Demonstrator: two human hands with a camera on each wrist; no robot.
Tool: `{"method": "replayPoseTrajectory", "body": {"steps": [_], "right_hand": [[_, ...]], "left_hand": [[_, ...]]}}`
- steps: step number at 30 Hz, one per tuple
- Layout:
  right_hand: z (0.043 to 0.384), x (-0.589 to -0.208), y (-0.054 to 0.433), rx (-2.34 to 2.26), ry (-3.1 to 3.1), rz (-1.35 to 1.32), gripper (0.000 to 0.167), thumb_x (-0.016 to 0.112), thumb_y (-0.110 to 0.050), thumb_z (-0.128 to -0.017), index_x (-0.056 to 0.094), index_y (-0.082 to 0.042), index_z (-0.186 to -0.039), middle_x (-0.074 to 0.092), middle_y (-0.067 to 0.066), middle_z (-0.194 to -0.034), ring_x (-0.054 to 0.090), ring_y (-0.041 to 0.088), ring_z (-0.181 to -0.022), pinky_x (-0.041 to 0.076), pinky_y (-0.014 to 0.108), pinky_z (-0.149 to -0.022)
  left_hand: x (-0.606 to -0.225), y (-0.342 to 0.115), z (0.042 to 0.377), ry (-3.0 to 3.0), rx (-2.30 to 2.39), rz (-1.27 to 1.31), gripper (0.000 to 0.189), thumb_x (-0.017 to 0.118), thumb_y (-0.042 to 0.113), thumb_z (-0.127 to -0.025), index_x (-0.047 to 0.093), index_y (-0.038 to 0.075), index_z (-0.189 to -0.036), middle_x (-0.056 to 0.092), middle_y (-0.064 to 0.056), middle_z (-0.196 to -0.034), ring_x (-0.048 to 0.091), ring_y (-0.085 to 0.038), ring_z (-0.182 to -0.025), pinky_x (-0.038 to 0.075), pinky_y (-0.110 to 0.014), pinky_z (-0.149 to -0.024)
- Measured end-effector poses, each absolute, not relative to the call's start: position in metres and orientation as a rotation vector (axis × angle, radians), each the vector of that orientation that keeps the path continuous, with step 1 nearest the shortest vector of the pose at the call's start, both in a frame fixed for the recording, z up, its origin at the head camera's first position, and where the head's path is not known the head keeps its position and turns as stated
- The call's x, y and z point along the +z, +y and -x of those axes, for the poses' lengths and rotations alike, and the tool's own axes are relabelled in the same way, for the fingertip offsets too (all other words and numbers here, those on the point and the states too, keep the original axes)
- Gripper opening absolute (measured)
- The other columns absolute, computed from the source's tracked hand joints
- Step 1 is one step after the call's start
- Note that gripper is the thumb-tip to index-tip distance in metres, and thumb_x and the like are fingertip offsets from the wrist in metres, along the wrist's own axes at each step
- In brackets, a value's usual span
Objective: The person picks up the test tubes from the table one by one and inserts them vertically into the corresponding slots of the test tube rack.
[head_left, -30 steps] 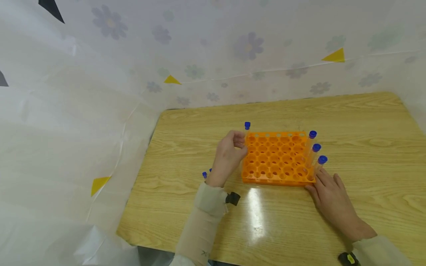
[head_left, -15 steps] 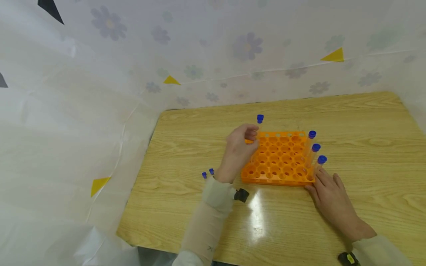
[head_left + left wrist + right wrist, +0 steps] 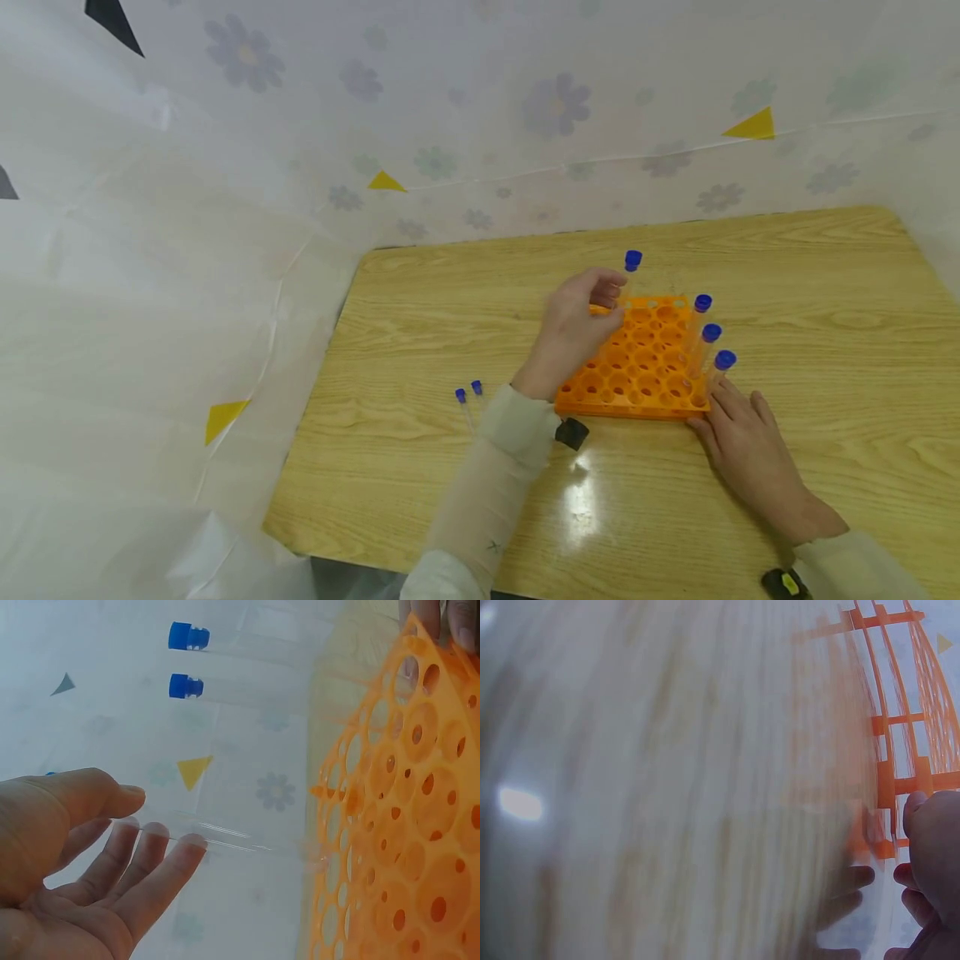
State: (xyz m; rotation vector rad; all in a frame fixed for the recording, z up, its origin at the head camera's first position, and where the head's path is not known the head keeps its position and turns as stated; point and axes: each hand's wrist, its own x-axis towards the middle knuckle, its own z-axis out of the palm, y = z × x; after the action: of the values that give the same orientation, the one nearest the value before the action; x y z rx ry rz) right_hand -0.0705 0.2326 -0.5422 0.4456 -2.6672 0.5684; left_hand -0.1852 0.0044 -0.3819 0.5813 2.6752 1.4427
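My left hand [image 3: 577,325] pinches a clear test tube with a blue cap [image 3: 633,259] above the back part of an orange tube rack [image 3: 633,408]. In the left wrist view the thumb and fingertips hold the tube's clear body [image 3: 232,838]; its lower end is close to the rack's holes, and I cannot tell whether it has entered one. Three blue-capped tubes [image 3: 711,333] stand along the rack's right side. My right hand [image 3: 757,454] grips the rack's front right corner, thumb at the front and fingers by the side; in the right wrist view the thumb [image 3: 916,802] touches the frame.
Two more blue-capped tubes [image 3: 476,387] lie on the wooden table [image 3: 360,467], left of the rack and partly behind my left forearm. A pale flowered curtain [image 3: 480,125] hangs along the table's back and left sides.
My left hand has carried the test tube rightward and slightly up, from the rack's left edge to over its back middle. The right hand and the rack have stayed put.
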Motion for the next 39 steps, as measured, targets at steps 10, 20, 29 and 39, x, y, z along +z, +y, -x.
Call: {"method": "replayPoseTrajectory", "body": {"steps": [10, 20, 29, 39], "right_hand": [[0.071, -0.545, 0.234, 0.55, -2.687, -0.435, 0.043, 0.067, -0.017, -0.094, 0.057, 0.007, -0.128, 0.053, 0.026, -0.137, 0.049, 0.044, -0.13, 0.029, 0.071, -0.107], [0.071, -0.544, 0.235, 0.555, -2.691, -0.43, 0.043, 0.066, -0.017, -0.094, 0.057, 0.008, -0.127, 0.053, 0.027, -0.136, 0.049, 0.045, -0.129, 0.029, 0.072, -0.106], [0.071, -0.544, 0.236, 0.547, -2.71, -0.423, 0.044, 0.064, -0.019, -0.096, 0.056, 0.01, -0.129, 0.052, 0.029, -0.136, 0.049, 0.047, -0.127, 0.027, 0.071, -0.109], [0.071, -0.545, 0.233, 0.556, -2.71, -0.426, 0.046, 0.062, -0.02, -0.097, 0.054, 0.01, -0.132, 0.051, 0.03, -0.138, 0.049, 0.048, -0.127, 0.027, 0.071, -0.109]], "left_hand": [[-0.386, 0.028, 0.191, 2.626, 1.467, -0.684, 0.031, 0.067, 0.013, -0.095, 0.062, 0.019, -0.125, 0.065, 0.005, -0.114, 0.06, 0.001, -0.098, 0.051, -0.008, -0.079], [-0.395, 0.043, 0.194, 2.579, 1.523, -0.7, 0.027, 0.064, 0.024, -0.098, 0.062, 0.024, -0.125, 0.065, 0.009, -0.114, 0.058, 0.004, -0.102, 0.051, -0.007, -0.081], [-0.404, 0.058, 0.198, 2.627, 1.493, -0.729, 0.028, 0.061, 0.027, -0.098, 0.061, 0.022, -0.126, 0.064, 0.01, -0.117, 0.058, 0.005, -0.103, 0.048, -0.004, -0.084], [-0.408, 0.07, 0.201, 2.629, 1.553, -0.706, 0.026, 0.063, 0.02, -0.097, 0.061, 0.017, -0.123, 0.064, 0.003, -0.117, 0.059, 0.003, -0.103, 0.048, -0.003, -0.083]]}}
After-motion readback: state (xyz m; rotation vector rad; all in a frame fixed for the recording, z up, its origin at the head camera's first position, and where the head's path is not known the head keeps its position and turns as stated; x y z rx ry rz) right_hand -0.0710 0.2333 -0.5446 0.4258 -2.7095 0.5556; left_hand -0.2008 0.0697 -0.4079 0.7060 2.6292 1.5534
